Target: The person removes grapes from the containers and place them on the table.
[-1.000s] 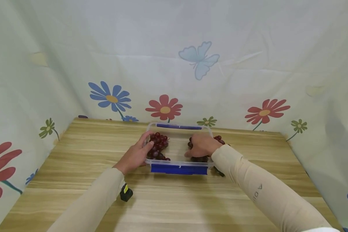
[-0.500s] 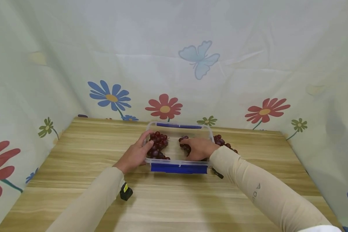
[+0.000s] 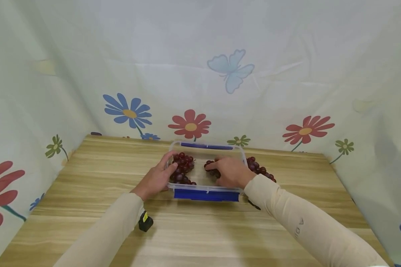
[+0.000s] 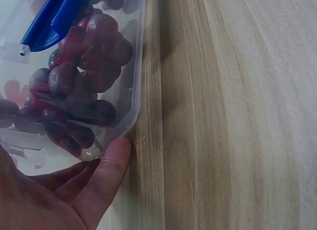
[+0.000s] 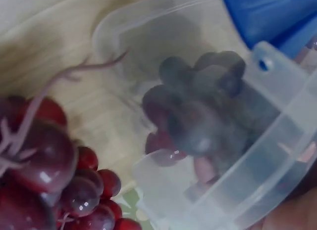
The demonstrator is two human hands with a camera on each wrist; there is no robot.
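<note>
A clear plastic food container point(image 3: 202, 187) with blue latches stands on the table in the head view. My left hand point(image 3: 155, 178) holds its left end, with the thumb on the rim and the fingers around the outside. Beside that thumb, a bunch of red grapes point(image 3: 183, 167) lies inside; the left wrist view shows these grapes point(image 4: 84, 71) through the plastic. My right hand point(image 3: 232, 171) reaches into the right half, its straight index finger on a second bunch point(image 3: 214, 171). The palm covers much of this bunch, and the other fingers are mostly hidden.
Outside the container's right end lies another grape bunch point(image 3: 260, 170), whose bare stem point(image 5: 54, 81) shows in the right wrist view. The wooden table point(image 3: 200, 230) meets a flower-printed cloth point(image 3: 230, 70) at the back. A small black device point(image 3: 145, 221) is at the left wrist.
My right hand has shifted left inside the container, and the bunch under it sits nearer the middle. Its index finger has straightened onto the grapes. The left hand and the container stay put.
</note>
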